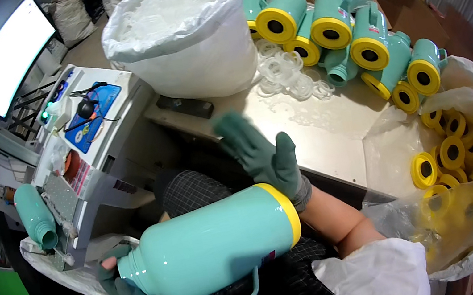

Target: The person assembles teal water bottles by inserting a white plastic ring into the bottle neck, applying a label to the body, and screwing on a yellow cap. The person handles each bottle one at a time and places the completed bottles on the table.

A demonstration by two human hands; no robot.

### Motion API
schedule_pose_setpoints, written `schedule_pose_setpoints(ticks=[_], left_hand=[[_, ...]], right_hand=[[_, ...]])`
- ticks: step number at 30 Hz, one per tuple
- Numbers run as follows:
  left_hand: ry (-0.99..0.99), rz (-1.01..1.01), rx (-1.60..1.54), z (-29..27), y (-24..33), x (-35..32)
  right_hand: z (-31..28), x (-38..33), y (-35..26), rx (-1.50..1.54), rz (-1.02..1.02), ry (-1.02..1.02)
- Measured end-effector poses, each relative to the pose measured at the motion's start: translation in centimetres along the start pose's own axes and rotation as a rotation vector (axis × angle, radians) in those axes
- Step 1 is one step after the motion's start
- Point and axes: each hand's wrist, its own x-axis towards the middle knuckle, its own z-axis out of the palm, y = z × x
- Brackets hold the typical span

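Observation:
A turquoise thermos flask shell (209,243) with a yellow base ring and a side handle lies sideways across my lap. Its threaded neck points left, and my left hand (139,292), in a grey-green glove with a bare fingertip showing, is wrapped round that neck end. My right hand (259,153), gloved too, is raised beside the yellow base with fingers stretched out and thumb apart; the fingertips are a little blurred. Nothing shows in it. The handle hangs on the side toward me.
A white sack (190,55) of translucent rings stands on the bench (323,139), beside loose rings (287,73). Several similar flask shells (328,19) are stacked behind. At right, a plastic-lined bag (469,77) holds yellow bases (453,152). Left are a machine, a screen (11,54) and another shell (35,212).

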Motion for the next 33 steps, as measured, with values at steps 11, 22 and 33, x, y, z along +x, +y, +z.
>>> schedule_pose_setpoints(ticks=[11, 22, 33], left_hand=[[-0.064, 0.024, 0.151, 4.3, 1.8, -0.6], [-0.343, -0.142, 0.162, 3.7, -1.0, -1.6], [-0.629, -0.536, -0.518, 2.4, -1.6, -3.1]], right_hand=[[-2.5, -6.8, 2.3, -0.227, 0.281, 0.317], [-18.0, 17.2, -8.7, 0.348, -0.236, 0.398], [-2.0, 6.5, 4.2, -0.313, 0.18, -0.04]])
